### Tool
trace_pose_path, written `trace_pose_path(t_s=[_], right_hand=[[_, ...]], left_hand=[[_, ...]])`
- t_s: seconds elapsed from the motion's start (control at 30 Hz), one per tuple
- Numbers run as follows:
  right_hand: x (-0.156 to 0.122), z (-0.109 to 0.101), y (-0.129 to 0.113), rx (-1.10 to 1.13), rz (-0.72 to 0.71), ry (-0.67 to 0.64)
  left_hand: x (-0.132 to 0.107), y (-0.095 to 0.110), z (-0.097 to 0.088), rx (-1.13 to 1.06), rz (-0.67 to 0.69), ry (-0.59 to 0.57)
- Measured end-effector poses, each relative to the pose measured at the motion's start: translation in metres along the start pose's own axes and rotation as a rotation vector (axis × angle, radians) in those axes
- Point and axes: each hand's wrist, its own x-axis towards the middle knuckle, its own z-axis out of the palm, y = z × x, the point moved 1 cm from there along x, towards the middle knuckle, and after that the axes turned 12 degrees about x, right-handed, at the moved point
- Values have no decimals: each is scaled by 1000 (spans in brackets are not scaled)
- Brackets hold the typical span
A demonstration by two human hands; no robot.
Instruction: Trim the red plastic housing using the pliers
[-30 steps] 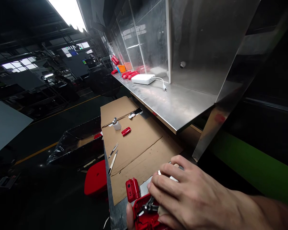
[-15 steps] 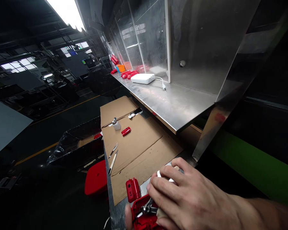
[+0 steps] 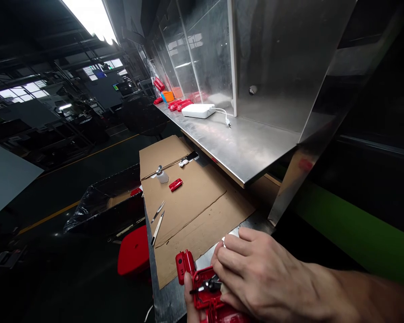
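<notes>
My left hand (image 3: 190, 299) shows mainly its thumb, pressed against the left edge of an open red plastic housing (image 3: 207, 304) at the bottom of the view. Its other fingers are out of sight. Over the housing, my right hand (image 3: 252, 269) is closed round what look like pliers (image 3: 211, 285). Their dark metal head reaches into the housing, while the fingers cover most of the handles. A thin black piece sticks out at the jaws. Just beyond the housing, another red plastic case (image 3: 185, 266) rests at the cardboard's near end.
Cardboard (image 3: 195, 211) covers the bench, with tweezers (image 3: 158, 211), a pen-like knife (image 3: 158, 229), a pump bottle (image 3: 162, 175) and a small red part (image 3: 175, 185). A steel shelf (image 3: 242, 152) overhangs the right side, bearing a white box (image 3: 198, 111). A red stool (image 3: 133, 251) stands left.
The red housing has risen and tilted, showing more of its inside. My left thumb has moved up and right along its edge. My right hand stays closed over the tool.
</notes>
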Motion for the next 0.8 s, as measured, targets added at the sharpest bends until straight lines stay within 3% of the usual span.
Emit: trace_pose_path(t_s=[0.13, 0.23, 0.3, 0.37, 0.5, 0.63, 0.8], right_hand=[[-4, 0, 6, 18, 25, -82], [-12, -7, 8, 121, 164, -123], [-20, -7, 7, 244, 311, -62], [-29, 0, 4, 429, 434, 87], [-38, 27, -6, 823, 424, 392], [-35, 43, -12, 943, 397, 395], [-35, 41, -15, 976, 493, 382]], left_hand=[[8, 2, -5, -180, 1, -122], [6, -3, -11, -88, -40, -171], [1, -7, -15, 28, -27, -180], [-1, -12, -16, 134, 9, -169], [2, -23, -14, 205, 71, -112], [8, -29, -12, 225, 51, -110], [7, -25, -11, 279, 38, -72]])
